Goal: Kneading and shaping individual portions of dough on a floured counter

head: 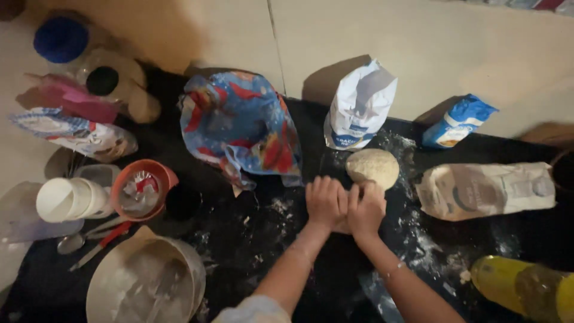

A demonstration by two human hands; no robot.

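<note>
Head view gives us two bare hands side by side near the middle of the dark, flour-dusted counter [251, 239]. We see the left hand [326, 202] lying palm down with its fingers together and extended, and the right hand [366, 209] pressed against it, thumb side touching. Both rest flat over something pale that peeks out just beneath them; we cannot tell whether either hand grips it, since the palms hide it. Just beyond the right hand's fingertips, touching or nearly so, sits a round ball of dough [373, 167], toward the back edge of the counter.

Behind the dough stands a white paper flour bag [359, 110] with its top crumpled open, against the wall. A small blue and white packet [457, 122] leans near the back right. A beige paper bag [485, 189] lies on its side to the right of the dough. At the front right corner we see a yellow oil bottle [520, 287] lying down. A patterned blue and red cloth [239, 125] is heaped left of the flour bag. An orange cup [143, 188] and a floured metal bowl [146, 281] sit toward the front left.
</note>
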